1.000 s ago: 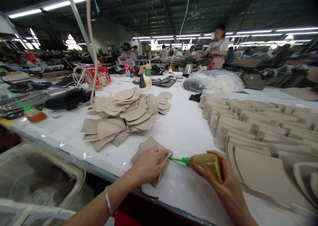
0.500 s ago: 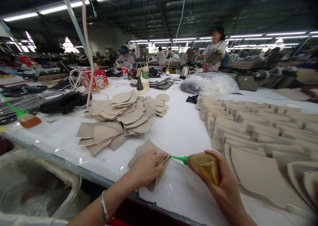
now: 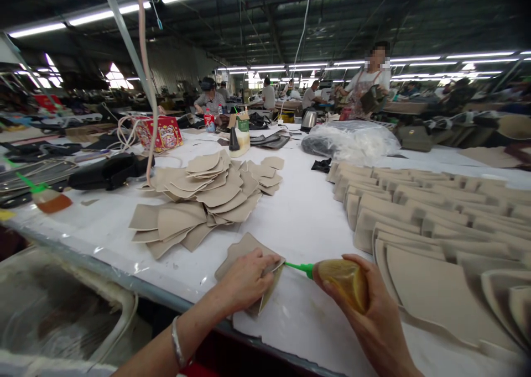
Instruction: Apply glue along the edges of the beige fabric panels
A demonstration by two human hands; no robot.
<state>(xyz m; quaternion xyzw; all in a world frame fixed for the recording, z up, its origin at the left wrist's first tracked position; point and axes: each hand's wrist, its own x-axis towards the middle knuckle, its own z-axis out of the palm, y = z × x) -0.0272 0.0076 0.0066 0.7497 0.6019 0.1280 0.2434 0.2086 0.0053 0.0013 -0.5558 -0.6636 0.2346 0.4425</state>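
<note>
My left hand (image 3: 248, 277) grips a beige leather-like piece (image 3: 234, 251) at the table's front edge, its fingers folding one corner over. The fold's inner side shows below the fingers. My right hand (image 3: 373, 305) is wrapped round a squeeze bottle (image 3: 342, 280) of amber liquid, probably glue. The bottle lies tilted nearly level, and its thin green nozzle (image 3: 299, 267) touches or almost touches the folded corner. A loose pile of similar beige pieces (image 3: 219, 189) lies beyond my left hand. Rows of folded beige pieces (image 3: 431, 288) stand to the right of my right hand.
A second green-tipped bottle (image 3: 50, 200) leans at the left. Behind the pile are a red patterned box (image 3: 160, 134), a black bag (image 3: 105, 171) and a white container (image 3: 239, 145). A clear plastic bag (image 3: 352, 139) lies farther back. Co-workers (image 3: 369, 87) are in the background.
My hands, the piece and the bottle stay almost in place. In the background, the standing co-worker has shifted right and turned, holding a dark item.
</note>
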